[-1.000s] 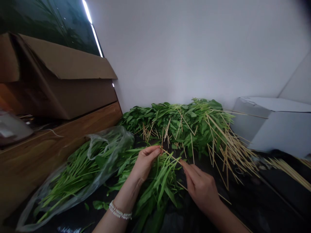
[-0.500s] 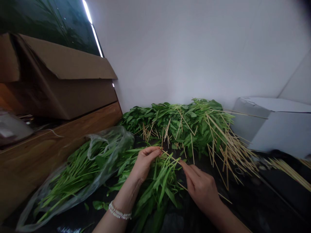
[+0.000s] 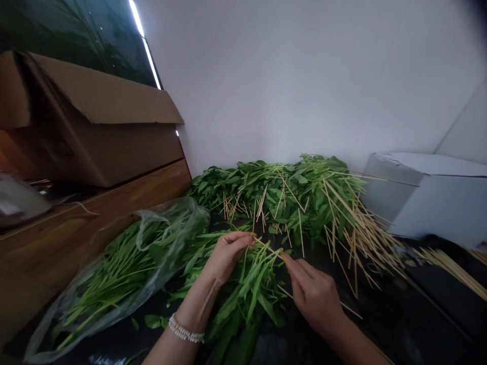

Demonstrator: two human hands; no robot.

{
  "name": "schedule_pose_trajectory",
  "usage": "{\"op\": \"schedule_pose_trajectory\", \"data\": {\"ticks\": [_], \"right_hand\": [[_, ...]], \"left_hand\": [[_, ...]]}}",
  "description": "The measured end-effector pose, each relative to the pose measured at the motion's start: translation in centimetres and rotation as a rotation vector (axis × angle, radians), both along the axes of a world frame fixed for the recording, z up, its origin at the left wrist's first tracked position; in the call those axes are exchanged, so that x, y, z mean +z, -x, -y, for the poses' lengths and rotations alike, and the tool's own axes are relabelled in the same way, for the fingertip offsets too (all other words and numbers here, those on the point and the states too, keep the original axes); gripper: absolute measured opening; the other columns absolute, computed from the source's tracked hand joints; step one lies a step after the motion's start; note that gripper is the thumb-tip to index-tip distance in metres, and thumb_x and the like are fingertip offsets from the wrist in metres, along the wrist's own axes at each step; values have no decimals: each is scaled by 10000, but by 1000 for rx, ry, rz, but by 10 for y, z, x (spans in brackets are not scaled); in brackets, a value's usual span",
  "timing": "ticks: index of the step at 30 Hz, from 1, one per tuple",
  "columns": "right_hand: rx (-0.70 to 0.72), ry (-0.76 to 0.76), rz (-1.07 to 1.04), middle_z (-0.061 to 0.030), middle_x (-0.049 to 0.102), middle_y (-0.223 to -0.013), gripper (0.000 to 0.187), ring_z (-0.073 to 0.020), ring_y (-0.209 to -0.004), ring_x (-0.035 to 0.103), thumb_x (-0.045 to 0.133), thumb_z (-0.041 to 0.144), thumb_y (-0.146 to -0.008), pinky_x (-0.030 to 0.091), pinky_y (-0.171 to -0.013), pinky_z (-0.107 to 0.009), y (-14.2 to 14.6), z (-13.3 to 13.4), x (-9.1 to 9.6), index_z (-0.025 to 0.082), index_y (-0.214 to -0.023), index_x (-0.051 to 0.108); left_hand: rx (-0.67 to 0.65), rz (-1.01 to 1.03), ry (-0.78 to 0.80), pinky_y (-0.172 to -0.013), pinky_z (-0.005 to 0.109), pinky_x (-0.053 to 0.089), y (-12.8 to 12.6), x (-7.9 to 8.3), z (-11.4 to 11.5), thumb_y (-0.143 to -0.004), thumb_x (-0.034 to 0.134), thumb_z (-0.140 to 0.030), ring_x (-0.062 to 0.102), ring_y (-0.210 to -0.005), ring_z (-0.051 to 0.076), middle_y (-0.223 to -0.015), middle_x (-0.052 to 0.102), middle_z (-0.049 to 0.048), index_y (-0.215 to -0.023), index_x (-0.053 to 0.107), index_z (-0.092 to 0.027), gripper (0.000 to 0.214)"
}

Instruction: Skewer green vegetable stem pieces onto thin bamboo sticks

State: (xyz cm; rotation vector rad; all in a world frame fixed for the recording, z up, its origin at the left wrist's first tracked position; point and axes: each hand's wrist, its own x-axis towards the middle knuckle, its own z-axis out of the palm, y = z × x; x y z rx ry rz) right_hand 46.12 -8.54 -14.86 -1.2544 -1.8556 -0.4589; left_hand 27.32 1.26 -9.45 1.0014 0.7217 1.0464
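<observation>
A thin bamboo skewer runs between my two hands, with stems of leafy greens threaded on it and their leaves hanging below. My right hand is closed in a pinch around the skewer's near end. At the far end, the thumb and forefinger of my left hand pinch together on what looks like a green stem at the skewer's tip; the fingers partly hide it. Loose greens lie under and beside my left wrist, which wears a beaded bracelet.
Against the wall lies a long heap of skewered greens, many sticks pointing right. A clear plastic bag of greens lies at left, below an open cardboard box. A white box and bare skewers are at right.
Almost nothing differs. Both hands keep their pinch, and my left forearm has shifted very slightly left and down.
</observation>
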Motion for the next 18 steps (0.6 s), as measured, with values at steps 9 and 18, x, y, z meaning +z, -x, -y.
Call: {"op": "schedule_pose_trajectory", "data": {"ticks": [9, 18], "right_hand": [[11, 21, -6, -40, 632, -785, 429, -125, -662, 617, 364, 56, -896, 475, -635, -243, 1, 0, -1, 122, -1279, 545], [12, 19, -10, -46, 625, -791, 414, -137, -683, 618, 366, 55, -898, 470, -646, -255, 2, 0, -3, 103, -1266, 551]], "left_hand": [[-19, -4, 33, -678, 188, 481, -1, 6, 3, -564, 859, -221, 619, -626, 93, -684, 734, 32, -731, 770, -123, 214], [-38, -22, 39, -702, 194, 479, -2, 7, 4, -560, 863, -239, 626, -639, 96, -696, 739, 33, -742, 772, -124, 233]]}}
